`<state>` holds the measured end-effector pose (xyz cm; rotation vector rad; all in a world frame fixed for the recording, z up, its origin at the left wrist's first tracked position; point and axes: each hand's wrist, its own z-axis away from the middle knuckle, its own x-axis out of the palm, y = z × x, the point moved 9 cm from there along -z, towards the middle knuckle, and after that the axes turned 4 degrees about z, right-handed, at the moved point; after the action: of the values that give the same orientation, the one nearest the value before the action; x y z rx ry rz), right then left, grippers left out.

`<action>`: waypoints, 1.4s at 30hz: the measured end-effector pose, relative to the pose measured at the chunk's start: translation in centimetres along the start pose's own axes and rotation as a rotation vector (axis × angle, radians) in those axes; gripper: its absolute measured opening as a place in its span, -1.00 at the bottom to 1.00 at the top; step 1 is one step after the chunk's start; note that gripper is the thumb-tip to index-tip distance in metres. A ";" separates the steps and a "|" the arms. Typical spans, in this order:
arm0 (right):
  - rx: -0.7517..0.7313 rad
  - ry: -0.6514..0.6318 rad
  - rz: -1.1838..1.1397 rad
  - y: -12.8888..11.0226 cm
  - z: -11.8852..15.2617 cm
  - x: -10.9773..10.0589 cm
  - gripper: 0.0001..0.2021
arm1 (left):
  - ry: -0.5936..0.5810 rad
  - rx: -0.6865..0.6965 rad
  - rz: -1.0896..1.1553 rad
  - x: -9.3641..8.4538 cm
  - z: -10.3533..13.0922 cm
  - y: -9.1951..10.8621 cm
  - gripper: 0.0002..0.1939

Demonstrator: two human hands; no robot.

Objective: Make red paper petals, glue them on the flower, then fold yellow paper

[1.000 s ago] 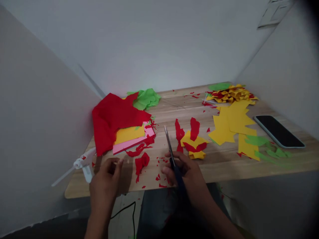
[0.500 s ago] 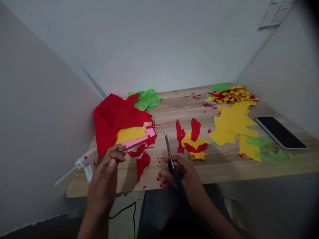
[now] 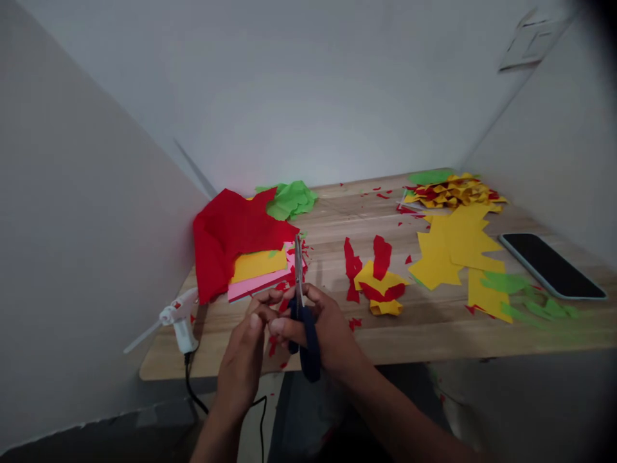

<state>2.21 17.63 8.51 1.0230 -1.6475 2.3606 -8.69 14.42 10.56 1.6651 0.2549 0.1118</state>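
My right hand [image 3: 332, 331] grips a pair of scissors [image 3: 310, 354] with dark blue handles, its narrow blades pointing up and away. Close against it, my left hand [image 3: 243, 354] has its fingertips pinched together; whatever they hold, if anything, is too small to make out. Red paper scraps [image 3: 273, 345] lie on the table beneath both hands. Just right of the scissors are torn red strips [image 3: 352, 270] and a yellow piece [image 3: 385, 308] with red paper on it.
A large red sheet [image 3: 241, 225] covers yellow and pink paper [image 3: 260, 284] at left, with crumpled green paper [image 3: 292, 200] behind. A white glue gun [image 3: 180, 318] sits at the left edge. Yellow cutouts [image 3: 441, 251], folded yellow-red pieces [image 3: 453, 191] and a phone [image 3: 552, 265] occupy the right.
My hands have come together in front of the red scraps. The right hand moved left with the scissors, and the left hand moved right, its fingers now pinched.
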 end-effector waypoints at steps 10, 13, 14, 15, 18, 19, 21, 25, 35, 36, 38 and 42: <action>-0.145 0.222 0.308 -3.3 1.5 -6.5 -0.59 | 0.354 -0.101 -0.885 -9.7 -0.5 -0.5 -0.49; 0.017 0.160 0.473 -1.8 2.8 -8.2 -0.64 | 0.076 -0.335 -1.032 -6.6 -0.1 -3.7 -0.50; 0.057 0.138 0.490 -1.2 3.4 -8.5 -0.66 | 0.010 -0.362 -1.052 -5.3 0.1 -4.5 -0.48; 0.086 0.116 0.480 -0.7 4.1 -8.6 -0.66 | -0.030 -0.370 -1.070 -4.1 0.2 -5.1 -0.46; 0.182 0.043 0.366 1.3 6.2 -8.3 -0.60 | -0.036 -0.306 -1.060 -1.8 -0.5 -6.2 -0.51; 0.229 0.015 0.327 2.1 6.9 -8.0 -0.56 | -0.030 -0.261 -1.011 -1.4 -0.9 -6.2 -0.56; 0.298 -0.012 0.297 3.3 7.7 -7.9 -0.49 | -0.033 -0.184 -0.849 -0.7 -1.7 -6.1 -0.65; 0.209 0.017 0.325 3.6 7.5 -8.3 -0.48 | -0.028 -0.071 -0.527 0.0 -2.5 -3.4 -0.76; 0.069 -0.070 0.122 6.1 8.8 -5.6 -0.47 | 0.062 -0.079 -0.113 1.8 -0.5 -0.6 -0.85; 0.070 -0.087 0.121 6.8 8.7 -5.2 -0.46 | 0.052 -0.099 -0.116 2.0 -0.1 -1.2 -0.86; 0.070 -0.108 0.137 8.3 8.6 -4.7 -0.44 | 0.002 -0.125 -0.152 2.5 0.8 -2.4 -0.86; 0.054 -0.043 0.144 11.7 8.5 -5.4 -0.41 | -0.140 -0.222 -0.243 3.5 3.6 -5.2 -0.77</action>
<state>5.36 6.99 -2.28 1.0036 -1.7368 2.5027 -5.06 12.20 4.71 1.4027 0.3243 -0.1543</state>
